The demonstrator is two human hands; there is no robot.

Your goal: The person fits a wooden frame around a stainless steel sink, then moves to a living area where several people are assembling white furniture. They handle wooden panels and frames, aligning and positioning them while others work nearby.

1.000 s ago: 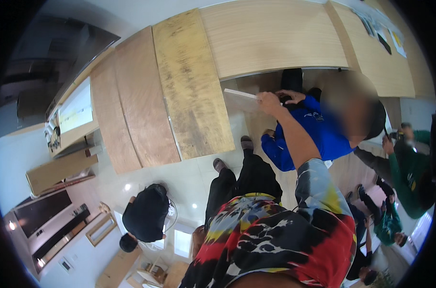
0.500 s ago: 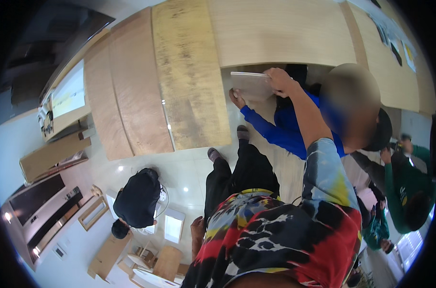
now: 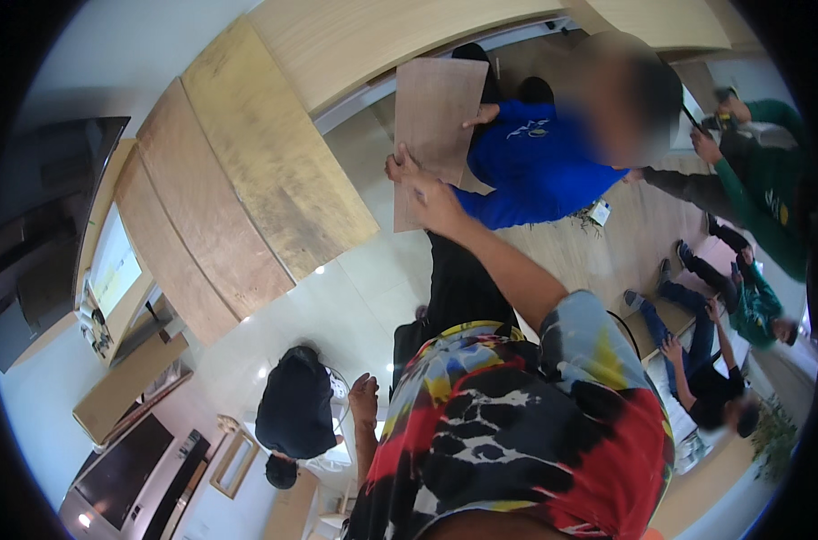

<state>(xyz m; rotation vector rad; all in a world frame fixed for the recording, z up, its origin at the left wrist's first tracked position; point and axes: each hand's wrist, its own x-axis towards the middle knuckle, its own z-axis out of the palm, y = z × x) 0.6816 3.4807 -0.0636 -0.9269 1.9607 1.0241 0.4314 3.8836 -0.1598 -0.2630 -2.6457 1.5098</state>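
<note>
A flat, brownish wooden board is held up in front of me, its broad face turned toward me. My right hand reaches across its lower part, fingers closed at the left edge. A co-worker in a blue top holds the board's right edge with one hand; this person's other hand is hard to make out near mine. Down at my left side, my left hand hangs with loosely bent fingers and nothing visible in it.
Long wooden panels lie ahead on the left, beside a pale wooden surface. A person in black bends low at left. Several people are at right, one in green. A cardboard box stands far left.
The board has turned from nearly edge-on to face me and stands more upright. My right hand has shifted from its right end to its lower left. My view has swung to the right.
</note>
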